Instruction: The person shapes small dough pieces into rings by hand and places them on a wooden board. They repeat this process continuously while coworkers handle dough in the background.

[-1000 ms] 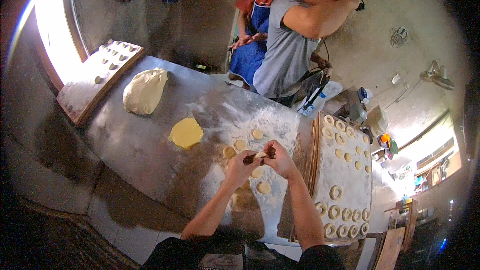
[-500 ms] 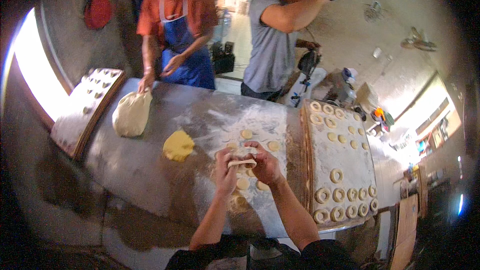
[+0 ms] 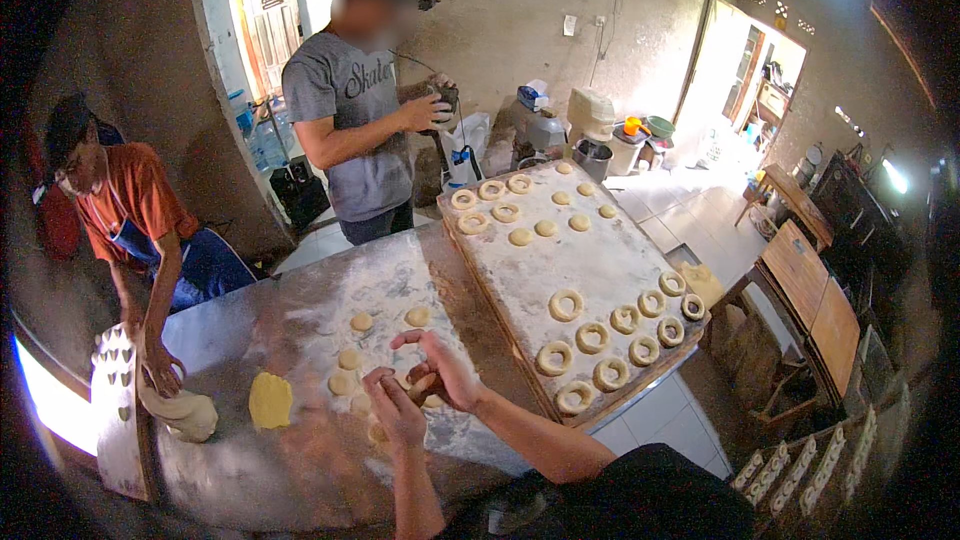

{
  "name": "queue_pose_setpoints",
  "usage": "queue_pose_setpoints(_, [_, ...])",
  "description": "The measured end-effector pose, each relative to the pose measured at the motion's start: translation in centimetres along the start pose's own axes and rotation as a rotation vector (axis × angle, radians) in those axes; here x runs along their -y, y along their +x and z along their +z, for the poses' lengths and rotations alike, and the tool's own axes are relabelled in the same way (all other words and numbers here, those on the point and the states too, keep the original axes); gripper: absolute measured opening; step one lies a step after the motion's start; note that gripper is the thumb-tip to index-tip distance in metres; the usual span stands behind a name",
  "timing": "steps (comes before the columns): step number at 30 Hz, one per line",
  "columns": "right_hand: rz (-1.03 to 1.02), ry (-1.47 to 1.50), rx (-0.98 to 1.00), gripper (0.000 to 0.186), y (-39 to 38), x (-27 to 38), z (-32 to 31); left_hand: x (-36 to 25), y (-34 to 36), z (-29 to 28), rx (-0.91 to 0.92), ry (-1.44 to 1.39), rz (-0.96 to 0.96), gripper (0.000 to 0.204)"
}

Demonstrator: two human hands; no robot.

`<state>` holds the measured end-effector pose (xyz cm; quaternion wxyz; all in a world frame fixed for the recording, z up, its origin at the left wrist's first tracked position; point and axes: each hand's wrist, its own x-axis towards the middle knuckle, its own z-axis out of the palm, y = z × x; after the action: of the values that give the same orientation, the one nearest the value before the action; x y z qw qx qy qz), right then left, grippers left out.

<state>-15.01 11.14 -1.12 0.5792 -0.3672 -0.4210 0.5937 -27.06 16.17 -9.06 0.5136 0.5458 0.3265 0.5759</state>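
My left hand is closed, fingers pressed together, beside my right hand, whose upper fingers curve up while the lower ones curl toward my left; what they hold is hard to make out. Around them, small dough discs lie on the floured metal table. A flat yellow dough piece lies left of my hands. A large pale dough lump is farther left, gripped by the hands of a co-worker in an orange shirt. A floured board of rings and discs is at my right.
A person in a grey shirt stands across the table holding a dark device. A board with small pieces sits far left. At right are a wooden table and racked trays; buckets stand by the back wall.
My view has swung right. The dough piece between my hands shows less. The orange-shirted co-worker has bent over the large lump. The grey-shirted person has lowered a hand from the head.
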Motion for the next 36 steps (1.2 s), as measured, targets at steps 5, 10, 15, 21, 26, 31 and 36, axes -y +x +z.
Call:
queue_pose_setpoints(5, [-0.265, 0.003, -0.097, 0.052, -2.9, 2.2, -4.0, -1.0, -1.3, 5.9, 0.067, -0.009, 0.023, 0.015])
queue_pose_setpoints(10, [-0.233, -0.089, -0.143, 0.041, -8.6, 6.4, -9.1, -2.9, -3.6, 13.9, 0.186, 0.140, 0.117, 0.023])
queue_pose_setpoints(15, [-0.196, -0.289, -0.351, 0.036, -13.3, 9.5, -13.6, -4.0, -5.3, 20.8, 0.427, -0.114, -0.116, 0.021])
queue_pose_setpoints(21, [-0.150, -0.122, -0.535, 0.041, -16.5, 11.9, -19.4, -6.3, -6.5, 28.3, 0.600, 0.244, 0.231, 0.018])
queue_pose_setpoints(26, [-0.121, 0.013, -0.443, 0.058, -18.4, 13.5, -24.9, -5.8, -5.6, 33.5, 0.628, 0.517, 0.049, 0.030])
queue_pose_setpoints(31, [0.208, -0.741, -0.759, 0.071, -16.1, 12.7, -33.3, -2.5, -2.3, 39.3, 0.581, 0.778, -0.154, 0.045])
queue_pose_setpoints(36, [0.457, -1.299, -0.797, 0.084, -16.4, 11.2, -34.2, -1.0, -1.4, 37.8, 0.797, 1.228, -0.045, 0.066])
